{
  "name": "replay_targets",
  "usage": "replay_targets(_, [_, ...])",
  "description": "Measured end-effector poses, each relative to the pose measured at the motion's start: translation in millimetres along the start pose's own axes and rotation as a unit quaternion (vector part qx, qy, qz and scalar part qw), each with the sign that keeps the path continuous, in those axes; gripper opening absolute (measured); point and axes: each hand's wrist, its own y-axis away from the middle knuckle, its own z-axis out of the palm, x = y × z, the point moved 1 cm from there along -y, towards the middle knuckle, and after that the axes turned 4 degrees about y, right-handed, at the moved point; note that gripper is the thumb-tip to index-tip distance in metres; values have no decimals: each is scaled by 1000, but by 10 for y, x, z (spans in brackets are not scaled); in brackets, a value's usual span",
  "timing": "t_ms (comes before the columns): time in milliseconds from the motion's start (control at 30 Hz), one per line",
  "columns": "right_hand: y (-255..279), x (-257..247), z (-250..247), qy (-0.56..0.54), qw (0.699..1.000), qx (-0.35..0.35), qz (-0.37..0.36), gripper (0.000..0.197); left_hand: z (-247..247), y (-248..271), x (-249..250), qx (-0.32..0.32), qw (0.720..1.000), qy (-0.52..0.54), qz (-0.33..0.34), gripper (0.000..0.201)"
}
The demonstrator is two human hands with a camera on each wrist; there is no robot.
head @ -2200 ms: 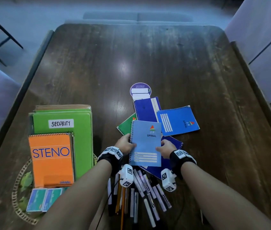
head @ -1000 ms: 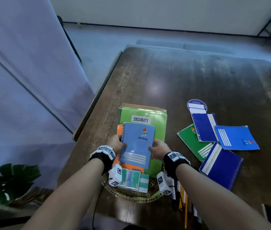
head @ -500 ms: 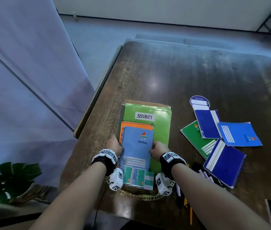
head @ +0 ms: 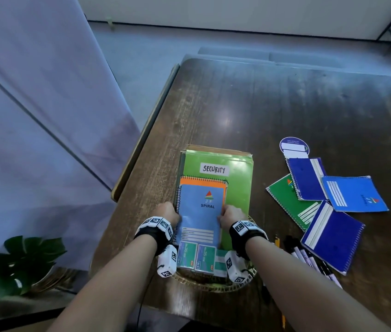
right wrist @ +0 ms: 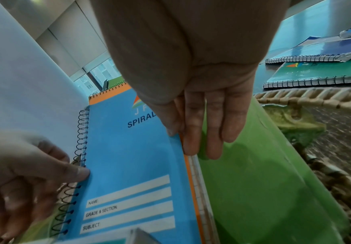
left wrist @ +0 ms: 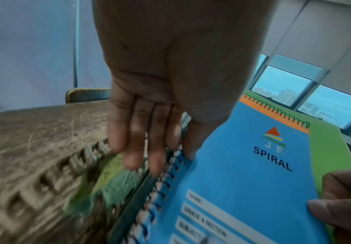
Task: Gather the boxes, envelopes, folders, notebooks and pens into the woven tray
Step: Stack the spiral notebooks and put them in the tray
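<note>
A light blue SPIRAL notebook (head: 201, 212) lies on the orange steno pad (head: 201, 181), over the green SECURITY folder (head: 237, 188) in the woven tray (head: 213, 285). My left hand (head: 168, 212) holds its spiral edge, thumb on the cover, fingers straight down beside the coil (left wrist: 160, 156). My right hand (head: 231, 215) holds the opposite edge the same way (right wrist: 191, 140). Small teal boxes (head: 197, 257) sit at the tray's near end. On the table to the right lie a green notebook (head: 285, 195), three blue notebooks (head: 333, 238) and several pens (head: 302, 254).
A round purple card (head: 294, 146) lies behind the loose notebooks. The table's left edge (head: 141, 144) runs close beside the tray. A potted plant (head: 22, 259) stands on the floor at the left. Green leaf shapes (left wrist: 107, 181) line the tray's bottom.
Both hands carried the light blue notebook from the loose pile leftward over the tray, then lowered it onto the orange pad. My view swung left with it.
</note>
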Motion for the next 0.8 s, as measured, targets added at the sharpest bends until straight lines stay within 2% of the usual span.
replay_targets(67, [19, 6, -48, -14, 1000, -8, -2, 6, -50, 23, 6, -18, 1000, -21, -9, 23])
replay_targets(167, [42, 37, -111, -57, 998, -33, -16, 13, -108, 57, 103, -56, 998, -22, 3, 20])
replay_targets(267, [48, 129, -190, -98, 992, -57, -49, 19, -52, 53, 323, -136, 988, 48, 51, 25])
replay_targets(333, [73, 243, -286, -117, 989, -56, -65, 18, 20, 83, 537, -165, 979, 94, 74, 26])
replay_targets(533, [42, 900, -667, -129, 990, -12, -59, 9, 259, 79, 1348, -157, 966, 132, 158, 30])
replay_targets(633, [-7, 1375, -919, -144, 989, 26, -27, 9, 403, 70, 1831, -139, 962, 134, 194, 27])
replay_targets(800, [-192, 2294, -1273, -170, 984, 44, 37, 15, 708, 5, 2633, -114, 960, 119, 228, 27])
